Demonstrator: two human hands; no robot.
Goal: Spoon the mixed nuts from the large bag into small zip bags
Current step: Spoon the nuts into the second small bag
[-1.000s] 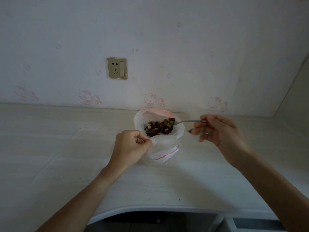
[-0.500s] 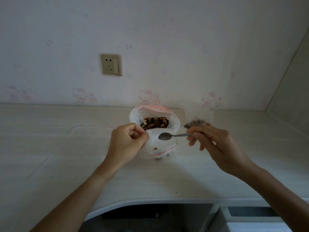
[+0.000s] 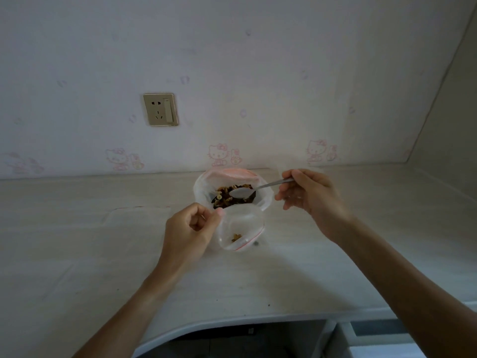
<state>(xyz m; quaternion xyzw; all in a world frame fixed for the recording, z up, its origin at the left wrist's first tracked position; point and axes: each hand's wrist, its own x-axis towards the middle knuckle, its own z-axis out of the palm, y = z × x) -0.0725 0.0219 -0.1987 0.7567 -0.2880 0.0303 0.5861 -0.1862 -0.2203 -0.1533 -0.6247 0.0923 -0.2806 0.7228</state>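
Mixed nuts (image 3: 232,196): loose, light, dry pieces heaped in the large bag (image 3: 206,188), standing open-mouthed on the counter (image 3: 77,241) near the wall. Likely to roll off a tilted bowl; keep spoon (image 3: 241,193) level. Small zip bag (image 3: 242,228): thin, limp, slippery film, just in front of the large bag, holding a few nuts at the bottom. Best held at the rim near the red zip strip. Left hand (image 3: 191,228): fingers pinching that rim, keeping the mouth open. Right hand (image 3: 307,195): fingers curled around the spoon handle, bowl over the nuts, apparently empty.
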